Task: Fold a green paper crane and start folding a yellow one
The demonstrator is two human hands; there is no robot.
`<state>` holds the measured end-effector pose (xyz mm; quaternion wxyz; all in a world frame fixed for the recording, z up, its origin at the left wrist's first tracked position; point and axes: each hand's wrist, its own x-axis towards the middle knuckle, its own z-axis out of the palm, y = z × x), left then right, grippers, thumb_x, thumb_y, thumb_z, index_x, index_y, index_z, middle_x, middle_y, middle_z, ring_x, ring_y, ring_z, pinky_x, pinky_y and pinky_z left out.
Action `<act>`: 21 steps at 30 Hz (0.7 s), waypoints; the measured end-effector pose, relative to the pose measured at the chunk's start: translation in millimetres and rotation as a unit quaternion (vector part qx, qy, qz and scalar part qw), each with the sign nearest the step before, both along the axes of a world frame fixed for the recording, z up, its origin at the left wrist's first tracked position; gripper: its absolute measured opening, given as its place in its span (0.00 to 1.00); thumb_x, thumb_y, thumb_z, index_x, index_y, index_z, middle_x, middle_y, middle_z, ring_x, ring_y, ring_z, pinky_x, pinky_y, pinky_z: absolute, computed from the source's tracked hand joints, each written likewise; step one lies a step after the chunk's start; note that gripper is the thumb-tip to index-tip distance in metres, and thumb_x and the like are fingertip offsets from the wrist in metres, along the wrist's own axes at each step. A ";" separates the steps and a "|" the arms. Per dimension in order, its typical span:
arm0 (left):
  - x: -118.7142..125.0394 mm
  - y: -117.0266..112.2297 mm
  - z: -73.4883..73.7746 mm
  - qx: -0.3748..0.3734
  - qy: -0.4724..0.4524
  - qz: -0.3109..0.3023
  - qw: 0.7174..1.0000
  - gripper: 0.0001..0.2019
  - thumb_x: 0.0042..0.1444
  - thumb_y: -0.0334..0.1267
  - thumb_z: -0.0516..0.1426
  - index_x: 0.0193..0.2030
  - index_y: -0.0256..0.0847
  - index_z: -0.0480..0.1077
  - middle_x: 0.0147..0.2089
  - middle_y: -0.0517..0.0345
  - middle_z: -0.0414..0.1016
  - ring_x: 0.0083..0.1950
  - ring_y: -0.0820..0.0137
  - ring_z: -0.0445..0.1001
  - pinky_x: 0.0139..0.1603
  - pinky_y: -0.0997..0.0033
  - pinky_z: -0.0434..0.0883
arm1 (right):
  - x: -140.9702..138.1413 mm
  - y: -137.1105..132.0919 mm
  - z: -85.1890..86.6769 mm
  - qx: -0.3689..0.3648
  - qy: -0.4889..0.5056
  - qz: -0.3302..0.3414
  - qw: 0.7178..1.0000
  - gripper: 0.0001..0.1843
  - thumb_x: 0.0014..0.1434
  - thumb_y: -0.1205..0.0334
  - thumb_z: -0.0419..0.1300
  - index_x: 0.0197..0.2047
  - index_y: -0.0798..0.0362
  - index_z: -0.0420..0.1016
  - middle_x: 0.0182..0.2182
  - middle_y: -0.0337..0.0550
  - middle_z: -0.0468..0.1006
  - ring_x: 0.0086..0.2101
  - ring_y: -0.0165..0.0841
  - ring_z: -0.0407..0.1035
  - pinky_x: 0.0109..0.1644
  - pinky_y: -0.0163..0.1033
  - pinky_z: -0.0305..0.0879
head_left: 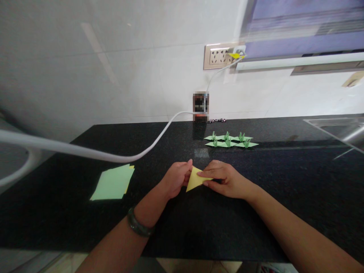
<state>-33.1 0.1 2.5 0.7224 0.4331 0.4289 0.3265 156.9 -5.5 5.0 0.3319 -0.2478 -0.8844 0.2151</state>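
Note:
Between my hands is a yellow paper (194, 179) folded into a triangle, one point facing down toward me. My right hand (226, 178) pinches its right side, thumb below and fingers across the top. At the left edge my left hand (178, 178) is closed on the paper, thumb upright and the other fingers partly hidden behind it. A dark bangle (139, 223) circles my left wrist. Beyond my right hand, several folded green paper cranes (228, 143) stand in two rows on the black countertop (170, 231).
To the left lies a stack of light green sheets (113, 184) with yellow corners showing. A white cable (133, 157) arcs across the left side toward a pixelated object (200, 106) against the wall. A socket plate (218, 56) is above. A sink edge (330, 132) lies far right.

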 end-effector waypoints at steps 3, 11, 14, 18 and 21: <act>-1.2 0.9 -1.0 0.010 0.009 -0.015 1.000 0.18 0.45 0.51 0.55 0.28 0.34 0.69 0.23 0.55 0.72 0.23 0.72 0.70 0.23 0.75 0.64 | 0.8 0.3 0.3 -0.004 -0.004 -0.002 1.000 0.18 0.52 0.66 0.57 0.47 0.49 0.70 0.34 0.45 0.74 0.35 0.32 0.66 0.40 0.40 0.63; 4.1 -3.0 0.7 0.065 0.034 0.045 0.996 0.12 0.43 0.43 0.59 0.29 0.34 0.71 0.25 0.57 0.72 0.25 0.73 0.69 0.28 0.71 0.67 | -7.3 -3.6 -2.5 -0.156 0.060 -0.129 0.978 0.12 0.55 0.60 0.53 0.41 0.54 0.70 0.32 0.43 0.74 0.29 0.29 0.67 0.32 0.35 0.63; 6.3 -4.9 -0.7 0.103 0.065 0.044 0.992 0.12 0.43 0.43 0.58 0.28 0.34 0.72 0.25 0.56 0.72 0.26 0.72 0.69 0.28 0.72 0.66 | -11.1 -3.7 -8.2 -0.198 0.065 -0.179 0.962 0.11 0.55 0.58 0.52 0.34 0.55 0.70 0.26 0.40 0.72 0.25 0.28 0.64 0.27 0.32 0.61; 7.8 -6.3 -5.2 0.192 0.158 0.018 0.968 0.13 0.46 0.44 0.56 0.29 0.35 0.73 0.25 0.55 0.72 0.26 0.72 0.67 0.26 0.74 0.62 | -13.2 -2.9 -12.4 -0.176 0.052 -0.170 0.968 0.08 0.53 0.61 0.53 0.28 0.55 0.71 0.23 0.39 0.70 0.26 0.27 0.63 0.29 0.32 0.60; 8.2 -7.5 -6.8 0.256 0.232 0.006 0.938 0.14 0.48 0.44 0.53 0.29 0.35 0.74 0.24 0.56 0.72 0.26 0.72 0.65 0.25 0.75 0.61 | -13.6 -2.4 -13.4 -0.185 0.054 -0.179 0.965 0.07 0.52 0.62 0.54 0.28 0.55 0.70 0.23 0.39 0.70 0.25 0.27 0.62 0.27 0.32 0.58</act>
